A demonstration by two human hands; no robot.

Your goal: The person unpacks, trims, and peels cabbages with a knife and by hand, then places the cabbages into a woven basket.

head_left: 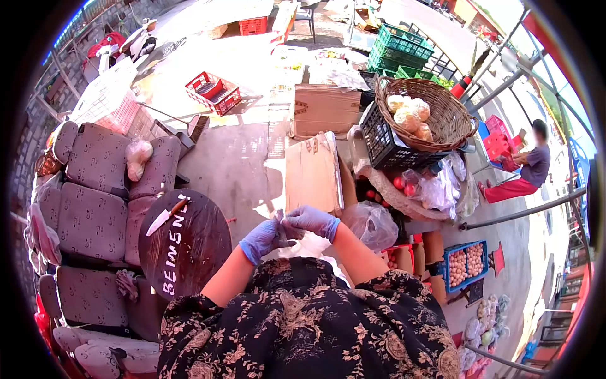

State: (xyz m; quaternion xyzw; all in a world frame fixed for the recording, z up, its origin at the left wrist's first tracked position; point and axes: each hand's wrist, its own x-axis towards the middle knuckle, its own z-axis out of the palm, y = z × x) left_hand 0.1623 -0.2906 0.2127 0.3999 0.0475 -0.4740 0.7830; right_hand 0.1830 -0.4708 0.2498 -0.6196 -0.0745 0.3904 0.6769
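Both my hands wear bluish-purple gloves and meet in front of my body, close to the middle of the view. My left hand [264, 239] has its fingers closed near a small greyish piece of thin material between the hands. My right hand [312, 222] pinches at the same spot from the other side; what exactly it grips is too small to tell. Below them, a white plastic bag [306, 246] lies against my lap. A flattened cardboard box [310, 174] is just beyond my hands, and a clear plastic bag [371, 225] is to the right.
A round dark board [207, 246] with a knife [165, 217] on it is at left, beside grey patterned seats [93, 221]. At right are a wicker basket [445, 120], a blue crate [446, 259] of small round items, and a seated person [535, 165] farther off.
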